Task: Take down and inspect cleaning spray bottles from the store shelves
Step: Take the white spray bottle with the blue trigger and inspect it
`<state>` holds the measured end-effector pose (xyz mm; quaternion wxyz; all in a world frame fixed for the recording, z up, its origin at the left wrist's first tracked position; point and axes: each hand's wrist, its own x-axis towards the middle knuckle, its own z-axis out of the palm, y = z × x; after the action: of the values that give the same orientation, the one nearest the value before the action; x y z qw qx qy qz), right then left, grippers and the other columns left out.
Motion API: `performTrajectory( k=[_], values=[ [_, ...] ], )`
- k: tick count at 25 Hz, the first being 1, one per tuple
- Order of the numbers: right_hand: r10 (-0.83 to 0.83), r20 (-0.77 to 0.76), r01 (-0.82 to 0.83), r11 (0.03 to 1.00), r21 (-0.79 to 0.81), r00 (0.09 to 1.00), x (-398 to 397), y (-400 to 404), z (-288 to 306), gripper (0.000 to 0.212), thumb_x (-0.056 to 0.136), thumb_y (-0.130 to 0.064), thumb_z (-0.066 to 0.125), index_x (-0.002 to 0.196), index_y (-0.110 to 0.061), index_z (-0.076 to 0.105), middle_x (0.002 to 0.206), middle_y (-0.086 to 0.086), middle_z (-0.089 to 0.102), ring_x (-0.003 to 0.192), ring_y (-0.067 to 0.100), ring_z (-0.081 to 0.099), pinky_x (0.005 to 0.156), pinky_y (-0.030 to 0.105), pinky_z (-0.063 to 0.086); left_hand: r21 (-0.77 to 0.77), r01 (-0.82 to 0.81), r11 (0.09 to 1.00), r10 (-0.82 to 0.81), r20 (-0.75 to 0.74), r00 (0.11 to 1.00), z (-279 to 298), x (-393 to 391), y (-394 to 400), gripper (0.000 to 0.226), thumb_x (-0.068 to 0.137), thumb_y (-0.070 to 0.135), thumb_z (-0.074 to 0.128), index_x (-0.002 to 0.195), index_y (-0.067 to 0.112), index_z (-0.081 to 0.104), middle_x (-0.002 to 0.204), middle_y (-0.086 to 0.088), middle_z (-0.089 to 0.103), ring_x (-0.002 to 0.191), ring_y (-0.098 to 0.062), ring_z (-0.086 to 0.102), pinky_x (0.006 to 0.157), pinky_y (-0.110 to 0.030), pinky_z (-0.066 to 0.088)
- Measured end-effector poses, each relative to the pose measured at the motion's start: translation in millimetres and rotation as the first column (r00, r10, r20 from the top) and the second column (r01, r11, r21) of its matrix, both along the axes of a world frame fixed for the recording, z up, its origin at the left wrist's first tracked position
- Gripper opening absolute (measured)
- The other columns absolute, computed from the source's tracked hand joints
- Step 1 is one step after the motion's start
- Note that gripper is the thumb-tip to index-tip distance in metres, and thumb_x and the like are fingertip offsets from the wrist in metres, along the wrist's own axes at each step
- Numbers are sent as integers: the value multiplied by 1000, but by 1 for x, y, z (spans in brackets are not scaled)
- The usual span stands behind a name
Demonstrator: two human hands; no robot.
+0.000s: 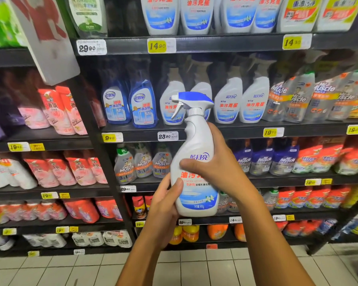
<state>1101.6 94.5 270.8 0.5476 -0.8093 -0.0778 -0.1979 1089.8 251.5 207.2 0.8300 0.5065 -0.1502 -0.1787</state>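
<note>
Dark store shelving [215, 45] fills the view, several tiers, price tags along the front edges. The middle tier holds a row of white spray bottles [227, 100] matching the held one, two blue glass-cleaner bottles [142, 104] toward its left end and grey Mr Muscle pouches [293, 98] toward its right end. The tiers below carry more Mr Muscle bottles and orange packs; pink pouches sit in the bay to the left. Pale tiled floor [194, 265] along the bottom.

The white spray bottle [196, 162] is off the shelf, held upright in front of the middle tiers, label facing the camera, blue trigger head on top with the nozzle pointing left. The right hand [219, 166] wraps the body from the right side, thumb across the label. The left hand [163, 203] grips the lower left edge, thumb on the front; its fingers behind are hidden, probably curled under the base.

Step looks like inspection, label being read.

Risks: turning the bottle to check the back with only thumbs in front could let the smooth plastic slip onto the tiles. A finger sliding up to the trigger could fire spray toward the shelf.
</note>
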Motion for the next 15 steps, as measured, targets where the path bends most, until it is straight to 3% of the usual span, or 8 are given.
performTrajectory(
  k=[4,6,10,13,15],
  values=[
    [124,108,-133,988,84,986,3,0,-2,56,90,-41,68,138,-47,40,121,-17,65,106,8,66,82,33,57,-10,-2,1000,2,32,999,5,1,10,42,82,41,66,122,30,63,122,-10,69,112,-28,67,76,-32,59],
    [121,119,-142,972,187,986,4,1,-5,41,100,-37,52,139,-44,45,122,-16,67,108,8,67,80,24,55,-7,-4,1000,5,38,999,7,1,15,46,81,41,66,125,26,60,123,-10,69,112,-28,67,77,-33,59],
    [30,143,-69,959,274,989,4,6,-5,39,105,-33,41,142,-29,52,129,-19,65,118,1,61,84,12,48,9,-5,1000,5,50,999,9,2,23,50,80,42,66,127,24,58,122,-9,69,112,-29,67,76,-33,60],
    [29,139,-65,962,265,990,3,13,-1,31,102,-36,44,130,-44,56,119,-19,69,106,2,67,77,15,51,21,-12,1000,11,57,998,10,3,27,47,78,44,68,123,28,62,120,-9,70,110,-28,68,75,-33,60],
    [26,114,-52,971,231,993,4,17,9,25,94,-50,53,118,-51,56,110,-19,70,97,3,69,73,18,53,28,-14,1000,12,76,997,10,5,29,42,78,43,69,118,33,64,119,-9,71,108,-29,69,74,-33,60]
  ],
)
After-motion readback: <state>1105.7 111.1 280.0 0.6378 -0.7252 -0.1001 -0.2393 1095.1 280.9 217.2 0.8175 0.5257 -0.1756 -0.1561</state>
